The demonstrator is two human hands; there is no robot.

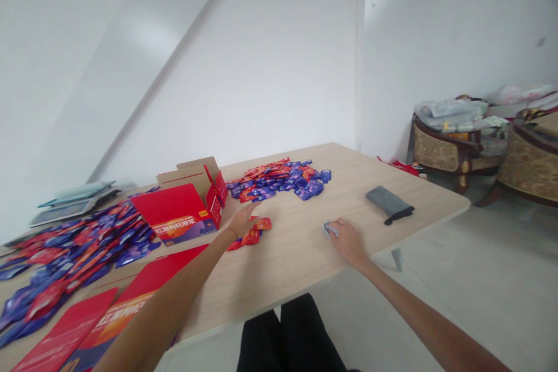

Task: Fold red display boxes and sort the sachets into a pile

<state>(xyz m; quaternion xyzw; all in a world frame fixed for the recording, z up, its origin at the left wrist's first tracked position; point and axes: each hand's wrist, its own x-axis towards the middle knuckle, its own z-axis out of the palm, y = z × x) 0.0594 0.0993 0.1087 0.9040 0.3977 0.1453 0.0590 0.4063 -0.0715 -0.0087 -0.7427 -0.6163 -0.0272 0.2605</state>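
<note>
The small group of red packets (251,238) lies on the table (300,270) just to the near right of the open carton (176,209), some overlapping, with a little blue showing among the red. The left hand (244,221) reaches over their far left side, fingers spread and thumb apart; it appears to hold nothing, and whether the fingertips touch a packet cannot be told. The open hand seems shaped to span several packets at once. Well to the right, the right hand (346,238) rests low on the tabletop, fingers curled over a small grey-white item (328,230), apparently grasping it; what it is cannot be made out, since the fingers cover much of it. Beyond the left hand spreads a far heap of packets (281,177), red and purple-blue, probably set there to be within reach while leaving working room in front. The carton stands with flaps raised, likely so its inside stays accessible. Left of it is a larger packet pile (93,238), and at the near left lies printed red cardboard (143,279), partly behind the left forearm. A grey pouch (387,202) sits toward the right edge, apart from the packets.
</note>
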